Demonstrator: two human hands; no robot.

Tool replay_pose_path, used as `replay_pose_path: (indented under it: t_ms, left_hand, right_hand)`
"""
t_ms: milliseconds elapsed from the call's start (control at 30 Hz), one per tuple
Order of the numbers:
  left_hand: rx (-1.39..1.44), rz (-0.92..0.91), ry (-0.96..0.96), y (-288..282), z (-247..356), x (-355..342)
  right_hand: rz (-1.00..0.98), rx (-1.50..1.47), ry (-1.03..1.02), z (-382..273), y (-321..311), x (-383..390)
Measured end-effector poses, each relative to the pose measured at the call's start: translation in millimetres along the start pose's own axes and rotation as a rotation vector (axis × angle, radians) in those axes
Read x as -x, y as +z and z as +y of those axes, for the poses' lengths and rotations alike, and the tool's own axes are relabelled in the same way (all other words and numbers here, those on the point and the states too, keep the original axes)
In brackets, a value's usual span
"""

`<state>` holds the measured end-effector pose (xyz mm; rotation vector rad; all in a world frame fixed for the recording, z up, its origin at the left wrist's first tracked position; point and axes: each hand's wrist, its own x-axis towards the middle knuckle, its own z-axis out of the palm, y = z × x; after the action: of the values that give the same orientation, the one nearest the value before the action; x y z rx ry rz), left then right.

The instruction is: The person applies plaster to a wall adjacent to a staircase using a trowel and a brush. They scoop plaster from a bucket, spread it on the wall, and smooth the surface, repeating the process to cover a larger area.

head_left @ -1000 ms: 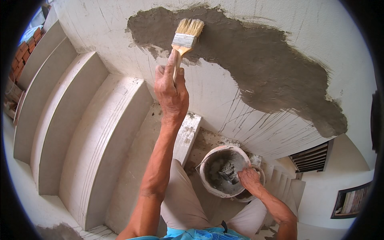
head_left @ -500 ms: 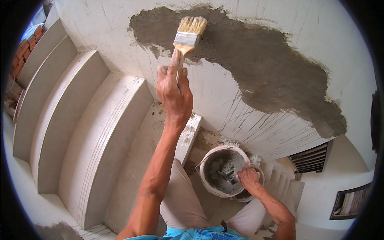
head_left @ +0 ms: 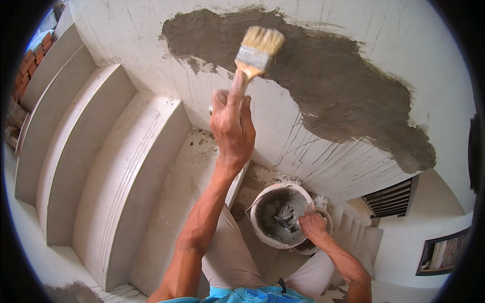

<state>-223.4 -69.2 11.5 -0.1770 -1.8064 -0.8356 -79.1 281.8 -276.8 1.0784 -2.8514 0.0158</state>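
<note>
The paintbrush (head_left: 255, 58) is standing bristles-up over the left part of the patch of wet-looking grey mortar (head_left: 348, 96); whether the bristles are touching it cannot be told. Its pale metal band is blurring too much for any lettering to be made out. The left hand (head_left: 232, 129) is gripping the wooden handle just below the patch, the forefinger lying along it toward the band.

The right hand (head_left: 312, 225) is curling its fingers over the rim of a bucket (head_left: 267, 209) below the patch, gripping it there. Inside, grey mix is coating the wall, and a dark tool (head_left: 285, 222) is lying in it, its kind hard to tell. A second container (head_left: 306, 246) is showing partly from under the bucket.

Dark drips (head_left: 303, 141) are streaking the white wall (head_left: 136, 45) directly below the patch. Pale curved steps (head_left: 116, 156) are rising to its left, with orange bricks (head_left: 31, 65) stacking up beyond them, farther left. A slatted vent (head_left: 389, 198) is sitting below the patch's right end, and a dark-framed opening (head_left: 442, 252) lower still. A blue garment (head_left: 252, 294) is showing well below the patch, its darker print too small to read.
</note>
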Motion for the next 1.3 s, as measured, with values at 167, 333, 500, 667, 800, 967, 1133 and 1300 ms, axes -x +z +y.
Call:
replay_pose_path:
  t_ms: [167, 333, 500, 667, 800, 967, 1133, 1300]
  left_hand:
    - [-0.035, -0.008, -0.019, 8.8, -17.1, -5.7]
    - [-0.125, -0.233, -0.044, -13.2, -26.5, 48.4]
    - [-0.092, -0.112, -0.053, -26.0, -32.6, 37.4]
    - [-0.187, 0.075, -0.019, -23.1, -40.8, -16.3]
    - [-0.15, 0.109, 0.022, -9.2, -55.4, -23.4]
    - [-0.163, -0.1, -0.029, -17.6, -63.5, 28.5]
    - [-0.16, 0.009, -0.026, -34.1, -52.2, 19.0]
    - [-0.115, 0.116, 0.013, -7.1, -46.8, -28.4]
  right_hand:
    - [-0.071, 0.021, 0.054, -12.3, -19.5, -9.8]
    - [-0.211, 0.055, 0.114, -20.4, -39.8, -20.9]
    - [-0.219, 0.019, 0.128, -20.0, -43.3, -21.7]
    - [-0.206, 0.029, 0.081, -16.2, -38.2, -16.9]
    - [-0.21, 0.015, 0.124, -14.4, -25.8, -13.1]
    - [-0.247, 0.0, 0.124, -16.7, -38.0, -17.6]
    - [-0.248, 0.017, 0.082, -18.7, -36.2, -18.4]
    - [-0.323, -0.183, 0.226, 17.2, 37.4, 11.0]
